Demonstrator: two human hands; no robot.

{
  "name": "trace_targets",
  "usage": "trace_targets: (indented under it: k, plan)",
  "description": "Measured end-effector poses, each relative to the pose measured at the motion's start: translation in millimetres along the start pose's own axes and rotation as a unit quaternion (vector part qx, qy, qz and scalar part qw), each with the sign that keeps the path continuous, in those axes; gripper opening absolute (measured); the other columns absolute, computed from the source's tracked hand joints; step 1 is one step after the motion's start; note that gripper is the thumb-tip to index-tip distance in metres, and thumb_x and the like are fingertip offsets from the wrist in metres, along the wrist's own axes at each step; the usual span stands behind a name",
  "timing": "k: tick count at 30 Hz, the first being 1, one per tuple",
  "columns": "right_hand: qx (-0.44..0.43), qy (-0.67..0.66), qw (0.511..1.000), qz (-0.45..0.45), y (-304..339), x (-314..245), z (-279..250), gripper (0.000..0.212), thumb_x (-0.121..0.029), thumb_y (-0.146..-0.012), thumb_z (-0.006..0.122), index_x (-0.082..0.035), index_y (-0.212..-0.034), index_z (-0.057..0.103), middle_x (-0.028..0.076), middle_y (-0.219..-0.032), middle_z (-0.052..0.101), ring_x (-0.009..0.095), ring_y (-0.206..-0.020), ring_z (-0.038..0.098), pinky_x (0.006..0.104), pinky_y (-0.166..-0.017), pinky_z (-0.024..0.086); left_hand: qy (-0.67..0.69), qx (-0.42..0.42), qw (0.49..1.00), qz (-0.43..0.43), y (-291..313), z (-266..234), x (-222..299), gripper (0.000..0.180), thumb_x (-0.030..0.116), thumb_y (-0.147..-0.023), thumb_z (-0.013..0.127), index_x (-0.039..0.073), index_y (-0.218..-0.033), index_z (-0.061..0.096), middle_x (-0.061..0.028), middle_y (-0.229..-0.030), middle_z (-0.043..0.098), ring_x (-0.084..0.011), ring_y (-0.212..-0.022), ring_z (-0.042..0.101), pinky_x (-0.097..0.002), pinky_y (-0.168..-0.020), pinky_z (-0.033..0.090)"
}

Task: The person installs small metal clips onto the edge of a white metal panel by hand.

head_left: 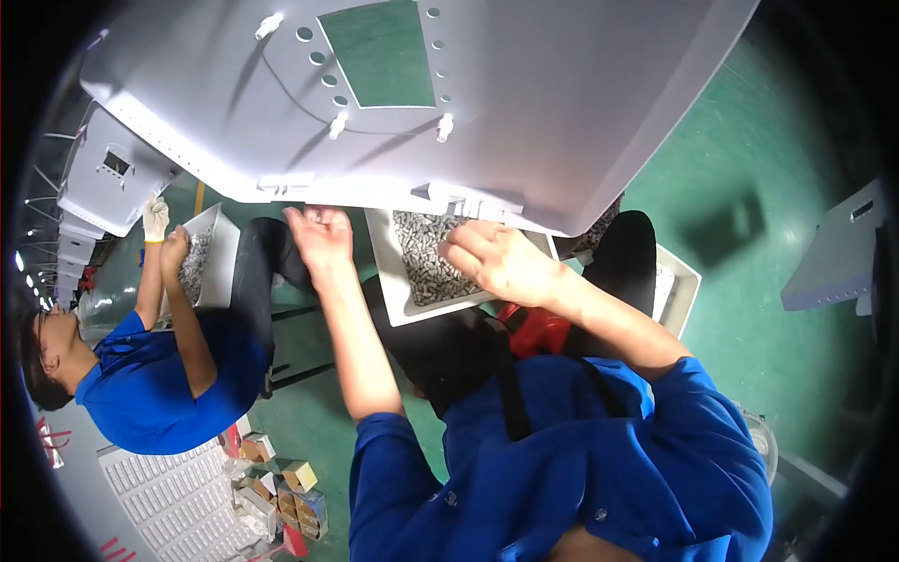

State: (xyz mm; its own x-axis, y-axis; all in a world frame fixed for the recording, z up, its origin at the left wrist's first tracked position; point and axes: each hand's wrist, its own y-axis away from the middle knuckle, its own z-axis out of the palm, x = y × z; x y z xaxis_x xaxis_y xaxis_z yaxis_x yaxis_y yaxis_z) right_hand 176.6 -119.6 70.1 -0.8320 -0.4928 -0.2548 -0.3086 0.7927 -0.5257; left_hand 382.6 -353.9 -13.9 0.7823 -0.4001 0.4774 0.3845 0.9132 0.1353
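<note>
A large pale grey sheet-metal panel (534, 112) spans the upper view, with a rectangular cutout, round holes and white fittings (445, 127) linked by a thin cord. My left hand (325, 242) is at its lower edge, thumb apart from the bent fingers; nothing shows in its grasp, though some fingertips are hidden. My right hand (510, 265) is closed, its fingers curled over a white bin (382, 251) of small silvery cylindrical parts (431, 258). Whatever those fingers hold, if anything, is hidden. The bin rests by my lap, below the panel.
At left, a co-worker (169, 375) in blue sits with another bin (223, 258) of small parts, near a similar panel (112, 173). Small boxes (300, 476) lie at lower left. Another white bin (688, 281) stands by my right leg. A grey panel (833, 253) is at far right.
</note>
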Motion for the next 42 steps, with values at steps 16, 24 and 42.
trace_targets:
  k: [16, 24, 42]
  plan:
    - [0.195, -0.114, 0.965, 0.135, -50.9, 19.6, 21.3, 0.018, -0.002, -0.065, 0.072, -0.006, -0.081, 0.065, 0.006, -0.082, 0.064, 0.021, -0.081, 0.063, 0.0299, -0.071, 0.05, -0.164, 0.132, 0.976, 0.055, 75.2, 87.0, -42.1, 0.015, 0.021, -0.085, 0.047, 0.011, -0.073, 0.045, 0.0014, -0.061, 0.038, -0.0068, -0.047, 0.031, -0.021, -0.042, 0.02]
    - [0.271, -0.186, 0.913, 0.24, 5.4, 52.6, -6.4, 0.014, -0.005, -0.067, 0.075, -0.005, -0.078, 0.067, 0.003, -0.08, 0.066, 0.015, -0.078, 0.061, 0.031, -0.085, 0.044, -0.13, -0.073, 0.982, -0.119, 119.5, 111.3, -110.4, 0.014, 0.016, -0.089, 0.047, 0.004, -0.095, 0.049, 0.0007, -0.065, 0.039, -0.0073, -0.052, 0.034, -0.0198, -0.043, 0.024]
    - [0.252, -0.127, 0.942, 0.18, 61.9, 79.2, -51.4, 0.013, -0.004, -0.066, 0.073, -0.006, -0.078, 0.067, 0.005, -0.077, 0.066, 0.019, -0.077, 0.064, 0.0345, -0.084, 0.048, -0.109, 0.009, 0.982, -0.156, 145.8, 145.0, -181.1, 0.022, 0.025, -0.092, 0.04, 0.005, -0.087, 0.047, -0.0004, -0.065, 0.039, -0.0073, -0.05, 0.033, -0.0202, -0.041, 0.023]
